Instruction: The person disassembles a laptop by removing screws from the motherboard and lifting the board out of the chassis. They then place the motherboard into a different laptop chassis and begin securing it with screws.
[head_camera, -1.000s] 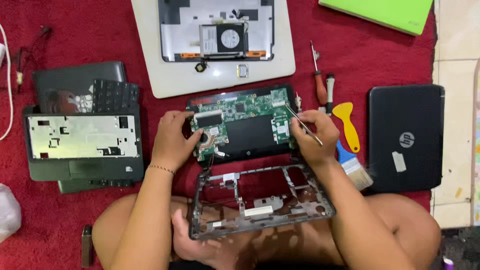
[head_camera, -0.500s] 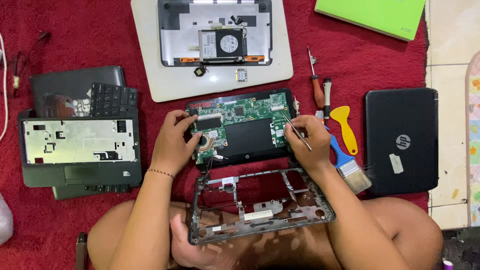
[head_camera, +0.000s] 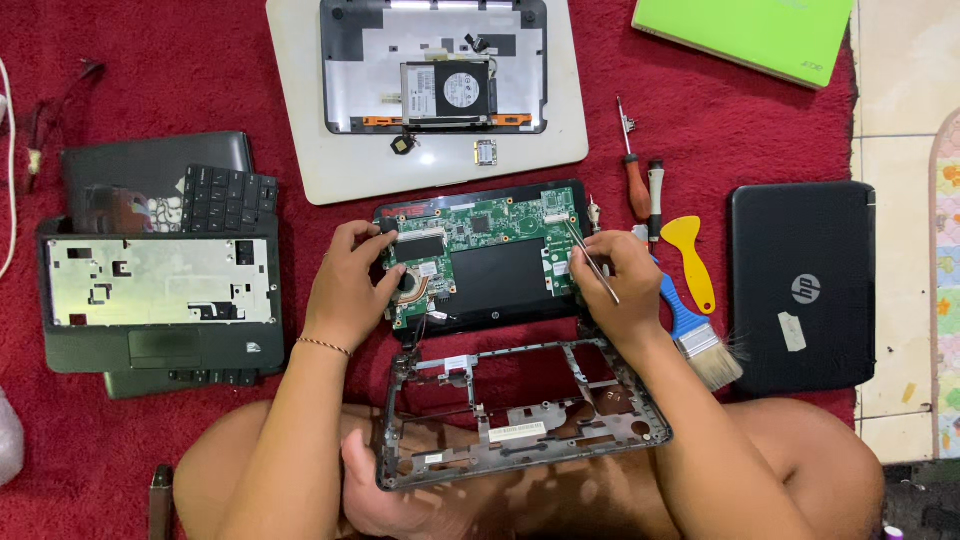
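Green motherboard (head_camera: 480, 250) at frame centre, seated in black lid. Left hand (head_camera: 352, 290) gripping its left edge, fingers curled. Right hand (head_camera: 615, 275) pinching tweezers (head_camera: 592, 262) at right edge. Advised: steady board, tips clear of components.

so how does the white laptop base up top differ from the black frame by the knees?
The white laptop base is a solid shell that holds a hard drive; the black frame is a bare skeleton, with red carpet showing through it. The white base lies flat on the carpet beyond the green circuit board; the black frame rests on the person's legs. No hand touches either.
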